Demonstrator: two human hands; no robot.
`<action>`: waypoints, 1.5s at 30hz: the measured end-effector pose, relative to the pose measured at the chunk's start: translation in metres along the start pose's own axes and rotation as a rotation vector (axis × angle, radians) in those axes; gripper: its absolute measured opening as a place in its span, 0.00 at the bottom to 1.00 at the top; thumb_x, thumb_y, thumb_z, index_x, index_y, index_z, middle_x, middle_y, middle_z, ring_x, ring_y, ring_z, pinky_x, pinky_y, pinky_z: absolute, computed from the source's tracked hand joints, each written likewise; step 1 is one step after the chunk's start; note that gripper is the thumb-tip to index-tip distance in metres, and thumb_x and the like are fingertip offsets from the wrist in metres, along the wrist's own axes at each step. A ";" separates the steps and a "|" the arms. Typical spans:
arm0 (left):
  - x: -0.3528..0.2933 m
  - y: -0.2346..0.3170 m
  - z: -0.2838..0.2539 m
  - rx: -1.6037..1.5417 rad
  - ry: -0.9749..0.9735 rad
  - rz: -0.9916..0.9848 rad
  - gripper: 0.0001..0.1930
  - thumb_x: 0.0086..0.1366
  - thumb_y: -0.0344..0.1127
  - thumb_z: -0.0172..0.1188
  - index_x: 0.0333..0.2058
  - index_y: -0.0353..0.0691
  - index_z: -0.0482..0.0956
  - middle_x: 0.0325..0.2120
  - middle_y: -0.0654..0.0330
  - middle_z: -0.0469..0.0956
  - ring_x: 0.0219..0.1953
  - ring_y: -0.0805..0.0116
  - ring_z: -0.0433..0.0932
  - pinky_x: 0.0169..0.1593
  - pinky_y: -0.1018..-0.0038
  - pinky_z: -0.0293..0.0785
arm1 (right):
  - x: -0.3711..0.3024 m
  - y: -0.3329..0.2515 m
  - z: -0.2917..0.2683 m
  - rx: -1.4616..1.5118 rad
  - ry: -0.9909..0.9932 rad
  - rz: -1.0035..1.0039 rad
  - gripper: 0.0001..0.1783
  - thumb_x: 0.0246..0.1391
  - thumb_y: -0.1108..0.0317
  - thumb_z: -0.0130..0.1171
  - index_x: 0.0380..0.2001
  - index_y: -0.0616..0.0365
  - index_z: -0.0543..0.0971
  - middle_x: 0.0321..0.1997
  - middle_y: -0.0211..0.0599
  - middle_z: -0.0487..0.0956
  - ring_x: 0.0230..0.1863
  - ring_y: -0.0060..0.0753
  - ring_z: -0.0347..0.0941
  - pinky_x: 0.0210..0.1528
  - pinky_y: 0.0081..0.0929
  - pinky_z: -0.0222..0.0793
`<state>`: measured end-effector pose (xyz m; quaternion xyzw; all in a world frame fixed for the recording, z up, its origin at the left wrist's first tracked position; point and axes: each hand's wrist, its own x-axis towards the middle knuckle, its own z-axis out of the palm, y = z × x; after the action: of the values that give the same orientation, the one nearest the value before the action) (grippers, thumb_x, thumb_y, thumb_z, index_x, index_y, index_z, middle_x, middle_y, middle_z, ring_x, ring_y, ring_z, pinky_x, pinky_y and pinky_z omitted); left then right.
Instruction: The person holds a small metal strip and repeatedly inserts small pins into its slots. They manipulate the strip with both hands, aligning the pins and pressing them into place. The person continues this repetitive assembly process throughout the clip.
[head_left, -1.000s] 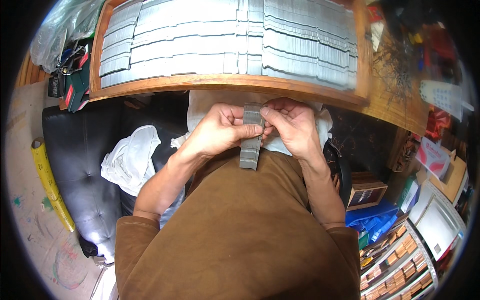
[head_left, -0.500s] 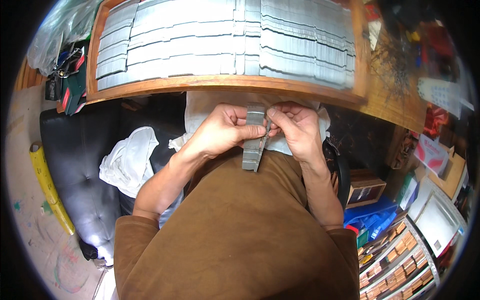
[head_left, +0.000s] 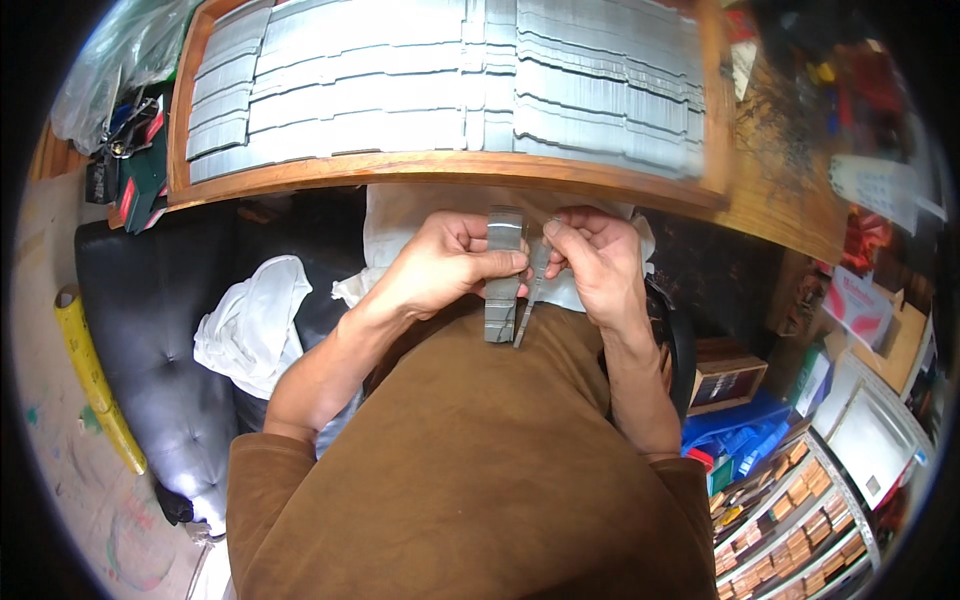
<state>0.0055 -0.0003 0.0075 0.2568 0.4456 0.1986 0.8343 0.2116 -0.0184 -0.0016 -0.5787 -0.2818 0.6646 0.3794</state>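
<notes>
My left hand (head_left: 445, 262) grips a narrow stack of thin grey metal strips (head_left: 502, 238), its thumb lying across the front. The stack stands over my lap, long side toward me. Pinched between the thumb and fingers of my right hand (head_left: 600, 262) is a thin grey strip (head_left: 530, 308), seen almost edge-on. This strip slants down beside the stack, with a narrow gap between them; whether it is one piece or a few I cannot tell. Just beyond both hands is a wooden tray (head_left: 440, 167) filled with rows of similar grey strips (head_left: 360, 95).
A white cloth (head_left: 262, 325) lies on the black padded seat (head_left: 150, 330) at my left. A yellow tube (head_left: 98, 385) rests on the floor. To my right are a wooden box (head_left: 728, 378), blue plastic (head_left: 735, 435) and a rack of small wooden blocks (head_left: 800, 520).
My right hand has moved slightly right, carrying the thin strip away from the stack, so a gap shows. My left hand still holds the stack in nearly the same place.
</notes>
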 end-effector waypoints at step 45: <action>0.003 0.005 -0.015 -0.082 -0.210 -0.151 0.12 0.68 0.30 0.66 0.47 0.32 0.83 0.37 0.52 0.87 0.36 0.62 0.88 0.41 0.69 0.87 | 0.026 -0.001 -0.021 0.123 -0.391 0.235 0.11 0.63 0.67 0.66 0.37 0.67 0.83 0.29 0.32 0.82 0.27 0.19 0.75 0.30 0.18 0.75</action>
<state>-0.0061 0.0090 0.0016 0.2075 0.3652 0.1255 0.8988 0.2317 0.0021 -0.0188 -0.4434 -0.2396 0.8196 0.2723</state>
